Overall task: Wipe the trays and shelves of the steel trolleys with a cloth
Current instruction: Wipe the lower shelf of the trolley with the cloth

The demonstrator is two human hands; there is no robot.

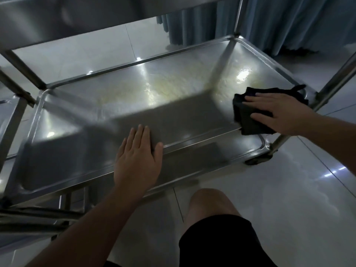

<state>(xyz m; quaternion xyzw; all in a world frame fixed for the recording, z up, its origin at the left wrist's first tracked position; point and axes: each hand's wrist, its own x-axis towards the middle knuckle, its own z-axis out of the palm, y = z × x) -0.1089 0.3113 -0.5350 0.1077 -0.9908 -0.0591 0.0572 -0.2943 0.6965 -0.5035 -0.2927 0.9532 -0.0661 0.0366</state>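
Note:
The lower shelf (119, 105) of a steel trolley fills the middle of the view, a shallow tray with a raised rim. A black cloth (248, 116) lies on its right end. My right hand (277, 114) presses flat on top of the cloth, fingers spread and pointing left. My left hand (138, 157) rests palm down on the shelf's near rim, fingers together and pointing away from me, holding nothing. Pale yellowish streaks show on the far half of the shelf. The upper shelf (63, 18) of the trolley hangs over the top left.
Steel posts stand at the trolley's corners, one at the far right (238, 16) and one at the near right (335, 81), with a castor wheel (258, 160) below. A blue curtain (289, 22) hangs behind. My bare knee (210, 205) is just in front on the tiled floor (289, 189).

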